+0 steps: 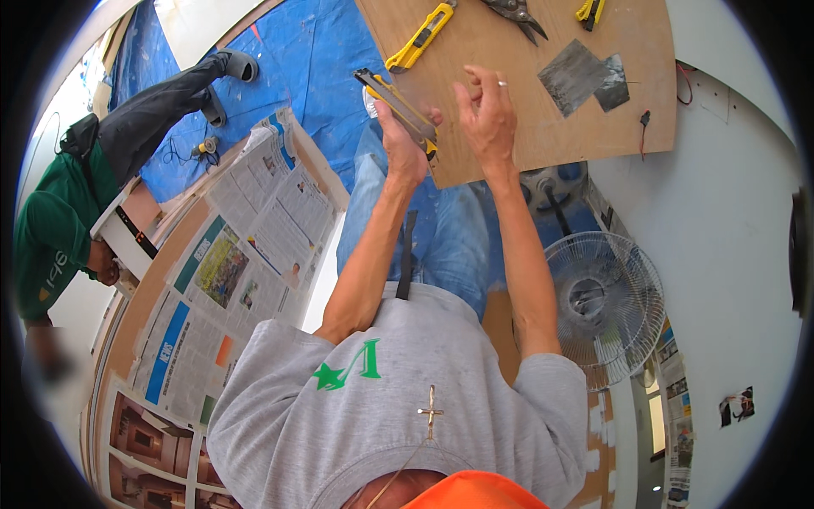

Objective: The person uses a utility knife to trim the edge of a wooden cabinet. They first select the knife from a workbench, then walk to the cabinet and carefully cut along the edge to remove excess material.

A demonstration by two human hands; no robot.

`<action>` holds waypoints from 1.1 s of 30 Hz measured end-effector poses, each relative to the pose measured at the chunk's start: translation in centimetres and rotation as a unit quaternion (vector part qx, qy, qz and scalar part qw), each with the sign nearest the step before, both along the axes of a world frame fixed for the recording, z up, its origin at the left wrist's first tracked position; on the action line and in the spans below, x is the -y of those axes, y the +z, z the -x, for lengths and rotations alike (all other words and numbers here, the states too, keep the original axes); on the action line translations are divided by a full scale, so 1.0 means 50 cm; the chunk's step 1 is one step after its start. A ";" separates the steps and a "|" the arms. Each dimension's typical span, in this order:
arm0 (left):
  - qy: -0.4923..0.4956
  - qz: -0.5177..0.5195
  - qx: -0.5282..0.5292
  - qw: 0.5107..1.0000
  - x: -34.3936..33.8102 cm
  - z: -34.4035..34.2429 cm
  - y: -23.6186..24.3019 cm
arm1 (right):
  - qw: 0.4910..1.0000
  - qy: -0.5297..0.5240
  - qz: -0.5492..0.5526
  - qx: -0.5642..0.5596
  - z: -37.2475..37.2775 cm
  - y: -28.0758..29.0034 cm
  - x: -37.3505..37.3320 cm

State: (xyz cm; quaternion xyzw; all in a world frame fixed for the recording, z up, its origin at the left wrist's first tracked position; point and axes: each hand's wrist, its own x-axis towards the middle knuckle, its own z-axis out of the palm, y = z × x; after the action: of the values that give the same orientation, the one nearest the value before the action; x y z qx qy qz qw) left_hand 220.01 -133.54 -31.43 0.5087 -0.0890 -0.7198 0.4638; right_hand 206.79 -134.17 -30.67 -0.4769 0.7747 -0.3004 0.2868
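My left hand point(404, 151) is wrapped round a yellow and black utility knife point(405, 112), which lies slantwise across the palm above the near left edge of a wooden board point(517, 127). To its right, my right hand point(489, 123) is raised over the board, apart from the knife. Its fingers are loosely bent, with the thumb apart, and I see nothing in them. Another yellow utility knife point(420, 37) lies on the board just beyond my hands. Two dark grey pieces of sheet, one larger piece point(570, 78) and one smaller piece point(614, 85), overlap right of my right hand.
Snips point(519, 15) and a small yellow tool point(588, 12) lie at the board's far side. A standing fan point(600, 297) is close by my right arm. Newspaper point(254, 220) covers a surface at left. Beyond it, a person in green point(64, 199) works beside a blue tarp point(288, 64).
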 end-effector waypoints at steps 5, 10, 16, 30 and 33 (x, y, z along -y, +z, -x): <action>0.025 0.005 -0.009 1.000 0.006 -0.030 -0.010 | 0.991 -0.026 0.098 -0.089 -0.092 -0.071 0.165; 0.037 -0.009 -0.036 0.999 0.014 -0.038 0.006 | 0.991 -0.090 0.065 -0.070 -0.090 -0.076 0.167; 0.035 -0.015 -0.051 0.998 0.035 -0.049 0.022 | 0.978 -0.189 0.086 0.019 0.083 -0.041 0.051; -0.026 -0.016 -0.105 0.994 0.059 -0.050 0.012 | 0.980 -0.074 0.038 -0.183 0.270 -0.042 -0.008; -0.021 -0.022 -0.104 0.994 0.064 -0.043 0.008 | 0.994 -0.054 -0.058 -0.078 0.102 -0.039 -0.118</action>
State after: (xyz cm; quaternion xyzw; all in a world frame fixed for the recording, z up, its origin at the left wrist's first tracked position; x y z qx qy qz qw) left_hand 222.17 -136.73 -31.04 0.4391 -0.0350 -0.7800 0.4444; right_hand 201.69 -128.29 -32.62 -0.4388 0.8354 -0.2318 0.2362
